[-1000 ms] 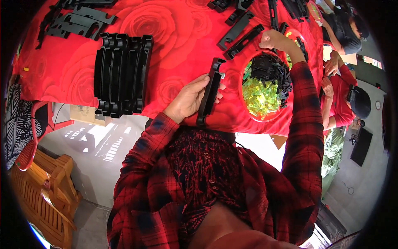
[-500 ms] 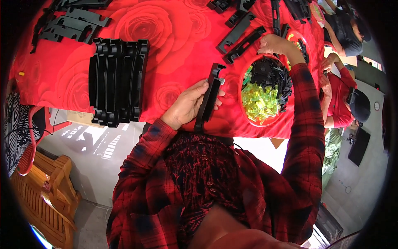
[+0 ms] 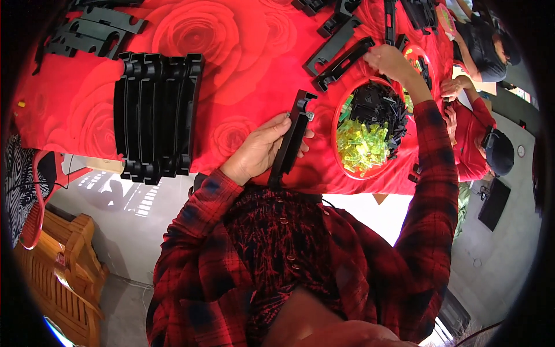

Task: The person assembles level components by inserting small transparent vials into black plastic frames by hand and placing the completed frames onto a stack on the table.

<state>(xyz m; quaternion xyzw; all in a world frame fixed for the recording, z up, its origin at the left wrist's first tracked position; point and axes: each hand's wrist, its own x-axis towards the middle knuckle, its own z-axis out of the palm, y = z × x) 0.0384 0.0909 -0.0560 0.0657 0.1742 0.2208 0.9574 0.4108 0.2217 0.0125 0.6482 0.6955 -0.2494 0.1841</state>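
Slightly farther right of the red-rimmed bowl point(image 3: 362, 176) now, the right sleeve point(image 3: 433, 173) leads to a right hand point(image 3: 388, 61) whose grip I cannot tell, while the left hand point(image 3: 257, 151), by the near table edge, clasps a black channel-shaped housing point(image 3: 289, 141), probably light, stiff, smooth plastic, best held mid-length by its long sides.

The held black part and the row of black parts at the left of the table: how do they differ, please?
The held black part is a single piece; the row of black parts is several, set side by side. The held part is in the left hand's grip, while no hand touches the row. The held part leans, upper end toward the right; the row runs nearly upright in the view. Both are black and long.
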